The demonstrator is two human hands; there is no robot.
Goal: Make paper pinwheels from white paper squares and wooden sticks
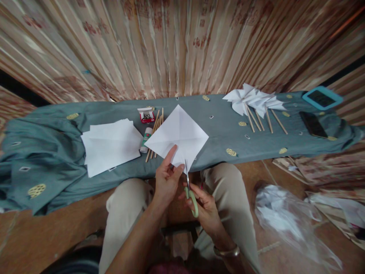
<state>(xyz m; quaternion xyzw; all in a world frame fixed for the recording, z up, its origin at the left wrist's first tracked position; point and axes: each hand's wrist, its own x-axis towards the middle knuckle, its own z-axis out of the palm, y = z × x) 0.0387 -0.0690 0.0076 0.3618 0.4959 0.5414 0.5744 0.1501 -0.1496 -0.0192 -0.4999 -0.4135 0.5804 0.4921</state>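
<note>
A square of white paper (pixel 182 127) with crossing crease lines is held over the table's front edge, one corner pointing toward me. My left hand (pixel 167 176) pinches it near that corner, forefinger stretched along the top face. Light-green-handled scissors (pixel 193 203) are in my right hand (pixel 205 209), their blades at the paper's near corner, just right of my left thumb. Behind the paper's left corner lie several wooden sticks (pixel 156 127), partly covered by it. Beside them are a glue stick (pixel 146 139) and a small open red box (pixel 147 116) of shiny metal pieces.
White paper sheets (pixel 111 146) are stacked on the left of the cloth-covered table (pixel 216 148). Several paper pinwheels (pixel 252 99) on sticks lie at the right, near a dark phone (pixel 313 124) and a blue-framed device (pixel 322 97). A plastic bag (pixel 281 213) of paper sits on the floor.
</note>
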